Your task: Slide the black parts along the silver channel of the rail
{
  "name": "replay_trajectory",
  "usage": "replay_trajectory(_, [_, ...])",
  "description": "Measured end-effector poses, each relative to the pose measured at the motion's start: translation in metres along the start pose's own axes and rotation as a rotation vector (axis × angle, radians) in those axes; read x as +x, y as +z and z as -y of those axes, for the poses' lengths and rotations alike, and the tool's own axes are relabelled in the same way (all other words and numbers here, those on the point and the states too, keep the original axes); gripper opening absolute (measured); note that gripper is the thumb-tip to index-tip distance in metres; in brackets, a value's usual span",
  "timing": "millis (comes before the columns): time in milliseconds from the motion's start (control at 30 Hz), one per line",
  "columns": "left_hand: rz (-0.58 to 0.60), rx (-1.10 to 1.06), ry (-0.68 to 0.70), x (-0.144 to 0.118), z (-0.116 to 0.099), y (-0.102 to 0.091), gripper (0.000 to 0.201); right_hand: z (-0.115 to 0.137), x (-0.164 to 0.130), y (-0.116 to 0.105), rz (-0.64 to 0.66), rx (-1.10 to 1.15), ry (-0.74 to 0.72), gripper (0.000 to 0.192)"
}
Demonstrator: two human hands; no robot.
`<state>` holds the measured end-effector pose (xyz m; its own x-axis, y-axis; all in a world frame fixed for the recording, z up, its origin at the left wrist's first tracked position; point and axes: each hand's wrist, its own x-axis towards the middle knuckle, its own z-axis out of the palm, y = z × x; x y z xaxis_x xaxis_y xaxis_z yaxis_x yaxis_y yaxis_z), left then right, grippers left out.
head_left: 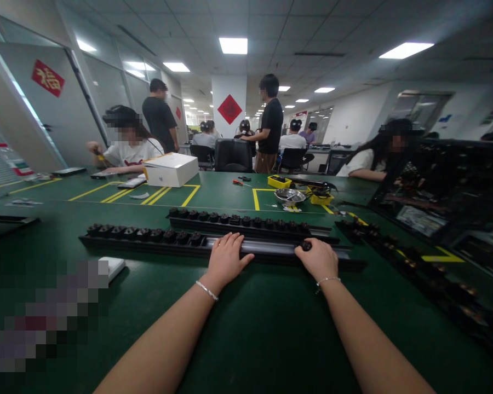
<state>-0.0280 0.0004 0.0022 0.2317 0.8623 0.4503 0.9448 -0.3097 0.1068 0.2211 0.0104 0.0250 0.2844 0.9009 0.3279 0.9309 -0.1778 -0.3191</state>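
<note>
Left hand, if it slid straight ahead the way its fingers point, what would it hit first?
Probably the far black rail studded with knobs, just past the near rail where the left hand rests; depth is unclear.

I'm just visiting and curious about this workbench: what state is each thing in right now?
Left hand: flat, fingers spread on the near rail.
Right hand: closed on a black knob.
Near rail: lying flat, knobs along its left part, bare metal between the hands.
Far rail: lying flat, knobs along its length.
White box: closed.
Metal bowl: upright, open.
</note>
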Motion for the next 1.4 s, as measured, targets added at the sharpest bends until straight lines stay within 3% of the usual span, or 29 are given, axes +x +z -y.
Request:
replay_trajectory(567, [-0.014, -0.008, 0.005, 0.000, 0.001, 0.001, 0.055, -0.002, 0.000, -0.003, 0.002, 0.015, 0.002, 0.036])
replay_trajectory(867, [-0.023, -0.011, 0.006, -0.001, 0.001, 0.002, 0.055, -0.007, 0.003, -0.002, -0.002, 0.032, 0.047, 0.047])
replay_trajectory(1400, [-0.022, -0.032, 0.009, 0.000, 0.001, 0.000, 0.050, -0.012, 0.005, -0.004, 0.021, 0.020, 0.048, 0.045])
